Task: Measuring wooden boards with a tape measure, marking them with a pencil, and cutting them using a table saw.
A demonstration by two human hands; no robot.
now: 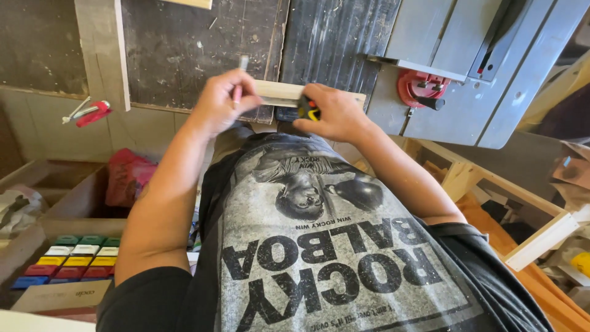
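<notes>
A pale strip of wood (278,92) lies across the edge of a dark, scratched workbench (184,43) in front of me. My left hand (218,104) rests on the strip's left end and grips a thin red pencil (238,83) that points up and away. At the strip's right end, my right hand (335,114) is closed around a small black and yellow tape measure (309,109) held against the wood. My grey printed shirt (319,246) fills the lower middle of the view.
A grey table saw (467,74) with a red knob (421,86) stands at the upper right. An upright plank (101,49) and a red-handled tool (92,114) are at the left. Below lie a red cloth (126,175), a box of coloured blocks (74,258) and a wooden frame (522,209).
</notes>
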